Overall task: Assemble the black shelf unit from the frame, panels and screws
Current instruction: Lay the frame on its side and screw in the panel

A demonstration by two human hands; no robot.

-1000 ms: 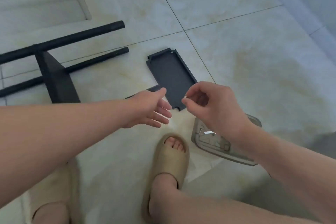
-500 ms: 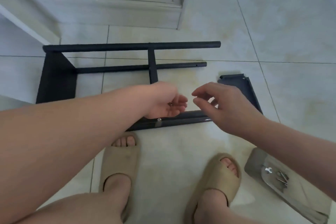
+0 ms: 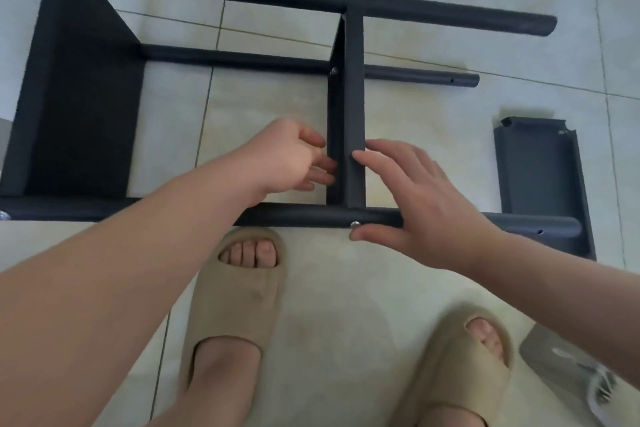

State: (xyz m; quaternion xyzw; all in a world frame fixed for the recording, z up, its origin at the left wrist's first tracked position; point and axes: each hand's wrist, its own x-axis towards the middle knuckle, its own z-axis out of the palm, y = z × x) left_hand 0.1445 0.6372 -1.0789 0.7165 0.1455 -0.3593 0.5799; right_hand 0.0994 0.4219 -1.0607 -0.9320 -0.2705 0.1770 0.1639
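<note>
The black shelf frame (image 3: pixel 311 218) lies on its side on the tiled floor. One panel (image 3: pixel 79 97) is fixed at its left end and a middle panel (image 3: pixel 353 87) stands edge-on between the tubes. My left hand (image 3: pixel 287 159) reaches to the left face of the middle panel, fingers loosely curled and blurred; whether they hold a screw is hidden. My right hand (image 3: pixel 415 191) lies flat, with its fingers on the panel's edge and its thumb beside a silver screw (image 3: pixel 354 224) in the near tube. A loose black panel (image 3: pixel 540 177) lies to the right.
A grey tray (image 3: pixel 550 357) with small metal hardware sits on the floor at the lower right. My feet in beige slippers (image 3: pixel 239 291) stand just in front of the near tube. Another screw head (image 3: pixel 334 71) shows on the middle panel near the second tube.
The view has swung left and closer to the frame. My right hand passed something small to the left, then opened. Both hands moved forward onto the middle panel.
</note>
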